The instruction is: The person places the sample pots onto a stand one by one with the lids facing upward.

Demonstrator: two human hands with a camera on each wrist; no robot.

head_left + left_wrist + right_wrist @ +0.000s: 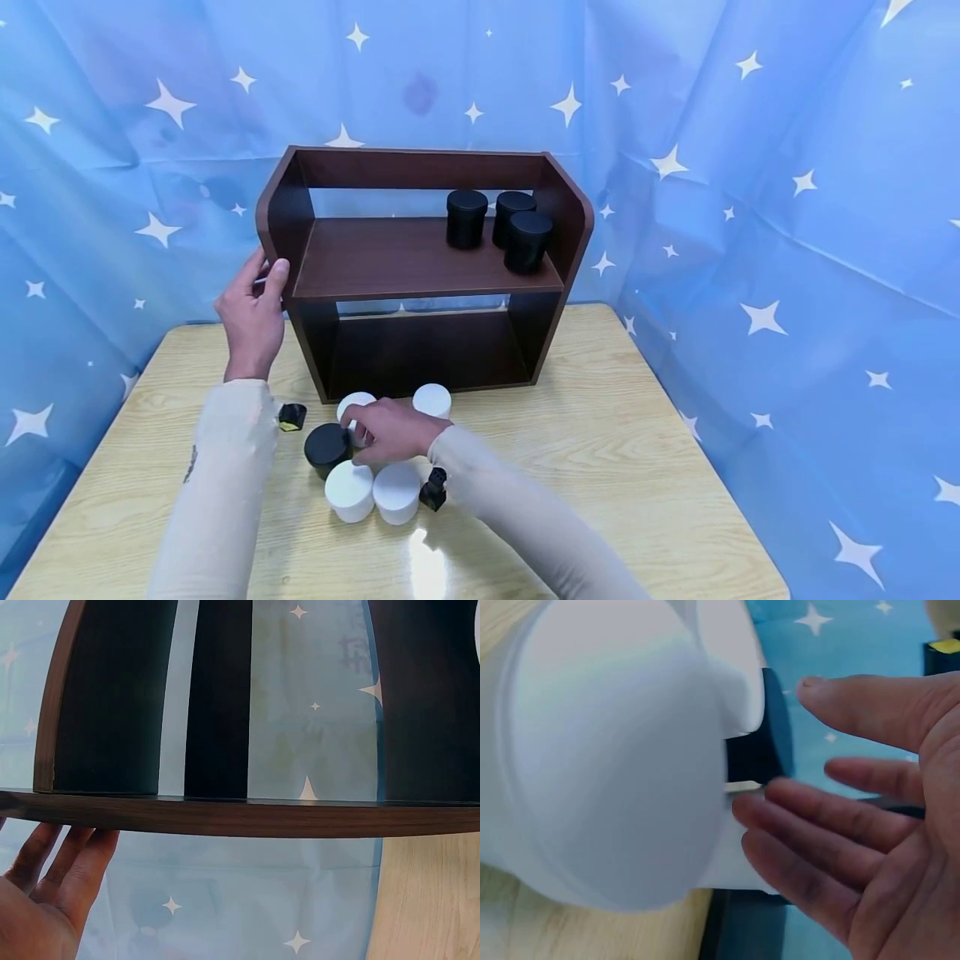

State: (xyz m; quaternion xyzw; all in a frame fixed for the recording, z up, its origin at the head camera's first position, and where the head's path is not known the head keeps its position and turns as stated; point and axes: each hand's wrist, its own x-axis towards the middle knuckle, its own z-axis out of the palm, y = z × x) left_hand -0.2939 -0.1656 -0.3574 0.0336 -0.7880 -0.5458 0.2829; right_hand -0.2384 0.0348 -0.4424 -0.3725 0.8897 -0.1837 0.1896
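My left hand (pixel 251 321) touches the outer left side of a dark brown two-tier shelf (pixel 420 258); in the left wrist view its fingers (pixel 82 874) extend up to the panel's edge. Above a cluster of lidded round jars hovers my right hand (pixel 393 429), thumb apart from loosely bent fingers and nothing between them. A black jar (pixel 327 448) stands to its left, and a white jar (pixel 356 402) is partly hidden behind it. Two white jars (pixel 348 492) sit in front, and another white jar (pixel 432 400) is just behind the wrist. One white jar (pixel 615 750) looms large in the right wrist view.
Three black jars (pixel 466 219) stand at the right end of the upper tier. The shelf stands toward the back of a wood-grain table (pixel 600 450). A blue star-patterned curtain (pixel 750 250) hangs behind and to the sides.
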